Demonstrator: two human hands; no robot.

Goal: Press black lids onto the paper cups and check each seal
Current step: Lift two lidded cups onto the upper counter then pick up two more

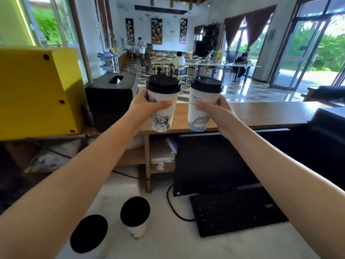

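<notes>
My left hand (147, 105) grips a white paper cup (162, 116) printed with a statue drawing, and a black lid (163, 84) sits on its rim. My right hand (214, 108) grips a second white paper cup (199, 116) with a blue bridge drawing, also capped by a black lid (206, 85). Both cups are held up side by side, above the wooden counter (261, 113), slightly apart. Two more lidded cups stand on the white worktop below, one (135, 214) in the middle and one (89, 233) partly behind my left forearm.
A black keyboard (235, 212) and a dark monitor (211, 161) sit on the white worktop (168, 243) at the right. A black tissue box (112, 90) and a yellow box (37, 90) stand at the left. People sit at tables in the room beyond.
</notes>
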